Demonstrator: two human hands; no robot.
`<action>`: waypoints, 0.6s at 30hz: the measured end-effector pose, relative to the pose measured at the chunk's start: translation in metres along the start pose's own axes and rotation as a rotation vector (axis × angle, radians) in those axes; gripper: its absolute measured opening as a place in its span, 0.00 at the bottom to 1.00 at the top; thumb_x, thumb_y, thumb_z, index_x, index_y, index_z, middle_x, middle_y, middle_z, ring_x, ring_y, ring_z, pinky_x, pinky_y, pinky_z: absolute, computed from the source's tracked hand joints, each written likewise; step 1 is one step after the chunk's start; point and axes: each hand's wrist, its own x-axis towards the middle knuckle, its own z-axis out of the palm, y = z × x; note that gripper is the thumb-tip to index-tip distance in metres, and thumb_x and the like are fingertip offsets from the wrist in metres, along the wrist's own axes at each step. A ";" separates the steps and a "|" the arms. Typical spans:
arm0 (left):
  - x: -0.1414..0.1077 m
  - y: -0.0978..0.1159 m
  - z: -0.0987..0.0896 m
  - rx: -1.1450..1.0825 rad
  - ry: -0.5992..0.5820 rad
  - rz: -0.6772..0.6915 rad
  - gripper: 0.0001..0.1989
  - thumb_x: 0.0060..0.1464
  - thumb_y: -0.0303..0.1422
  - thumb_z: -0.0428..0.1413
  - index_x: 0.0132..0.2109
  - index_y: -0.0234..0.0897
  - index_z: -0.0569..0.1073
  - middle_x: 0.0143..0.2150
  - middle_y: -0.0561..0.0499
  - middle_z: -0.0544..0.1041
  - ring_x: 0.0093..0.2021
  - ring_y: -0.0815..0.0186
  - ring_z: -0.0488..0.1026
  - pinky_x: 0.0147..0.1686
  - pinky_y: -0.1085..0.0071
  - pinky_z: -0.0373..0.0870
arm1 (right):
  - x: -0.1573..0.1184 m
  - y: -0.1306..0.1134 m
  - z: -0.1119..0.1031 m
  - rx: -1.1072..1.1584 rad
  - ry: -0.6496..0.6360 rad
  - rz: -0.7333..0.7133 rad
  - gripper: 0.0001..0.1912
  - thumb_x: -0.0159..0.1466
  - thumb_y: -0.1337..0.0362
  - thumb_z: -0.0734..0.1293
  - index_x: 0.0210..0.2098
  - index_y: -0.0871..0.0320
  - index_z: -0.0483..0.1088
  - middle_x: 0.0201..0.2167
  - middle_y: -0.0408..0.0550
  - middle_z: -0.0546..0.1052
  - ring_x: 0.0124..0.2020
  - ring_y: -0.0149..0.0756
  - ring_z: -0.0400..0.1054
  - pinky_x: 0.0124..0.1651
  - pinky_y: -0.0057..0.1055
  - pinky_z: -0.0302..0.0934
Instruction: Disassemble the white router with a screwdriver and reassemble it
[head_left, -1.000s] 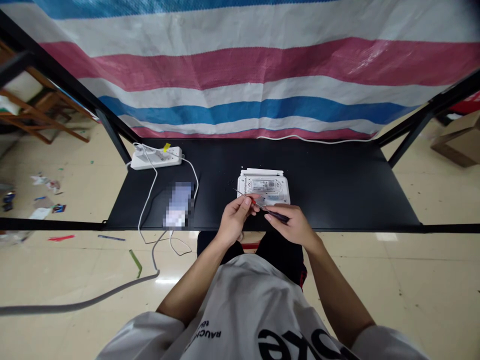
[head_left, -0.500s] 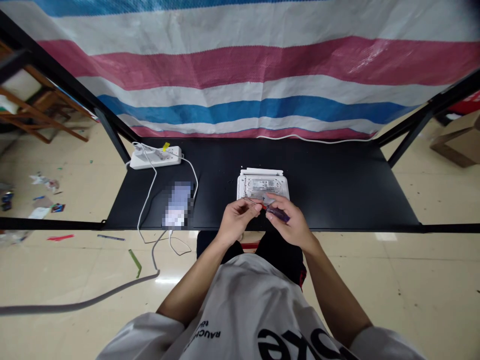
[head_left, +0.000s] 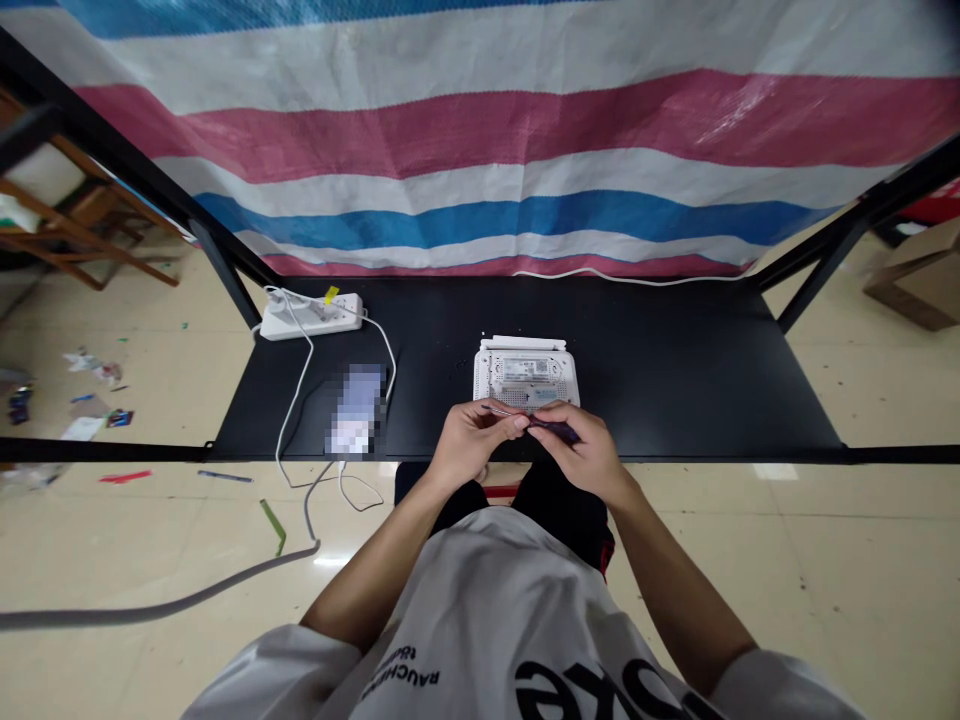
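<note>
the room is bright and evenly lit, with soft light that seems to fall from above, and only faint shadows gather under the left hand [head_left: 474, 447] and the right hand [head_left: 586, 450]. far beyond the hands, the woven tarp [head_left: 480, 150] carries a pale sheen toward the right. the tile floor [head_left: 847, 560] shows white glare below and left of the left hand and right of the right hand. a pixelated blur [head_left: 356, 408] sits left of the left hand. the wide lens bends the black table frame [head_left: 120, 140] near the edges, and the far top right corner darkens
</note>
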 end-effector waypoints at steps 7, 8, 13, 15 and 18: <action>-0.005 0.013 0.009 -0.021 -0.045 -0.046 0.18 0.50 0.44 0.76 0.37 0.33 0.84 0.32 0.49 0.83 0.32 0.69 0.77 0.37 0.72 0.76 | 0.000 -0.007 -0.003 0.010 -0.043 0.009 0.05 0.74 0.62 0.70 0.49 0.49 0.75 0.45 0.48 0.85 0.44 0.40 0.81 0.48 0.36 0.76; -0.004 0.013 0.009 -0.014 -0.050 -0.044 0.19 0.50 0.44 0.76 0.37 0.33 0.84 0.32 0.49 0.83 0.32 0.70 0.77 0.37 0.73 0.76 | 0.000 -0.007 -0.003 0.006 -0.050 0.027 0.05 0.74 0.61 0.70 0.49 0.50 0.75 0.45 0.48 0.85 0.44 0.40 0.81 0.48 0.36 0.75; 0.002 0.001 -0.005 0.086 -0.073 -0.096 0.20 0.53 0.46 0.75 0.39 0.32 0.84 0.31 0.49 0.81 0.32 0.69 0.76 0.34 0.74 0.74 | -0.001 -0.004 -0.001 -0.003 -0.129 0.132 0.06 0.75 0.57 0.68 0.47 0.51 0.74 0.42 0.48 0.85 0.42 0.39 0.81 0.45 0.34 0.74; 0.004 -0.006 -0.012 0.147 -0.106 -0.144 0.20 0.56 0.48 0.72 0.42 0.34 0.83 0.34 0.49 0.82 0.32 0.68 0.76 0.32 0.74 0.74 | -0.003 -0.003 0.002 -0.016 -0.159 0.171 0.07 0.76 0.56 0.67 0.47 0.51 0.74 0.42 0.48 0.85 0.41 0.39 0.80 0.45 0.35 0.74; 0.006 -0.014 -0.018 0.235 -0.133 -0.092 0.20 0.60 0.47 0.70 0.51 0.38 0.82 0.43 0.48 0.83 0.36 0.67 0.78 0.35 0.71 0.77 | -0.005 0.001 -0.003 -0.063 -0.143 0.213 0.09 0.75 0.55 0.67 0.49 0.51 0.75 0.44 0.49 0.85 0.44 0.41 0.81 0.48 0.36 0.74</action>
